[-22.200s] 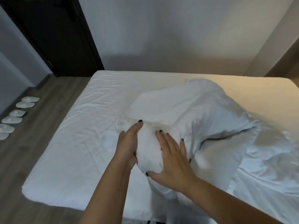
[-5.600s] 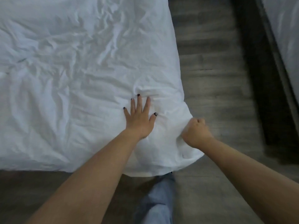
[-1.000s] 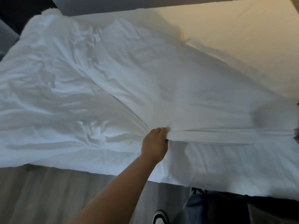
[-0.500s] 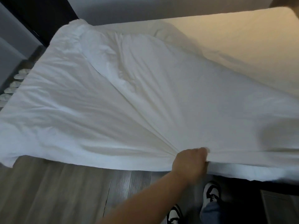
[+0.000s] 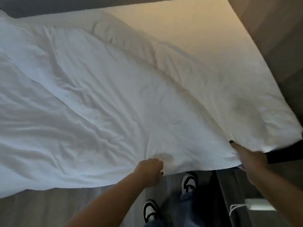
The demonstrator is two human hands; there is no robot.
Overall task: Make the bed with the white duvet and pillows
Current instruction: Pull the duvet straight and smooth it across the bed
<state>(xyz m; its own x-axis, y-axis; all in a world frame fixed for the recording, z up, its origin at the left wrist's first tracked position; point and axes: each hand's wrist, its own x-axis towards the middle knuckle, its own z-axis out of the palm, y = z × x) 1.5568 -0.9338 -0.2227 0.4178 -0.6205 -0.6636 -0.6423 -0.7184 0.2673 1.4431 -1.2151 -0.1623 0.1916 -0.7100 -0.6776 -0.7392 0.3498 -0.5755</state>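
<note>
Your left hand (image 5: 150, 168) is fisted on the near edge of the white duvet (image 5: 101, 95), and your right hand (image 5: 250, 158) pinches that same edge farther along, with the duvet spread rumpled over the bed (image 5: 188, 30). Pull both hands evenly toward you so the edge lies straight and the creases flatten. No writing or labels are readable.

Below you runs a grey wood-plank floor (image 5: 41, 208); a grey wall (image 5: 49, 5) stands ahead, a brownish panel (image 5: 270, 30) to your right, warm light between.
</note>
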